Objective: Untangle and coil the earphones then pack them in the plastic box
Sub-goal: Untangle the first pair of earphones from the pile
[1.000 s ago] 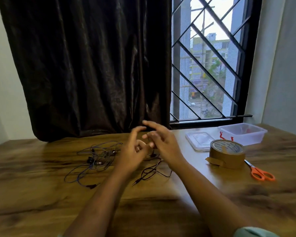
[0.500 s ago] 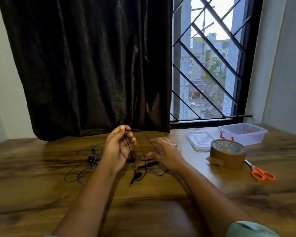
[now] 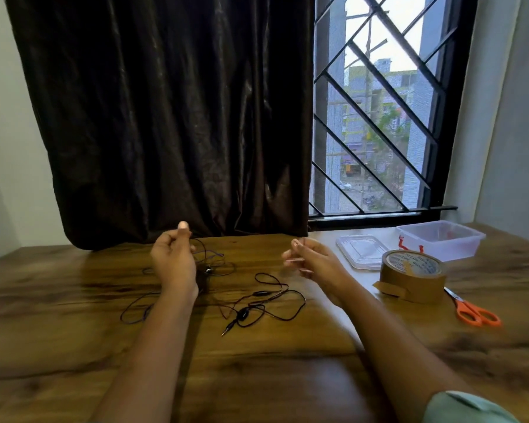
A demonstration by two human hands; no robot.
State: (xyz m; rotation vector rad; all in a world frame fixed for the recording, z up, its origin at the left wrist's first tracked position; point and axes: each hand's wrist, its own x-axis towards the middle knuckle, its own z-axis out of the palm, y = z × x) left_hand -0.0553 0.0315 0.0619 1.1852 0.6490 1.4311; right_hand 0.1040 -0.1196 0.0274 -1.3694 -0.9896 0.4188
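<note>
Sleeve (image 3: 464, 407): pale green, on the right forearm, nearest the camera.
Earphones (image 3: 258, 294): dark tangled cables lying on the table (image 3: 74, 346) between the forearms, jack plug nearest.
Left hand (image 3: 173, 264): raised, fingers curled, pinching one strand.
Right hand (image 3: 313, 262): raised, apart from the left, fingers loosely curled; blurred, grip cannot be told.
Tape roll (image 3: 413, 276): right of the hands, beside orange scissors (image 3: 474, 309).
Plastic box (image 3: 440, 242): open, beyond the tape, its lid (image 3: 361, 250) alongside.
Curtain (image 3: 165, 117): dark, farthest.
</note>
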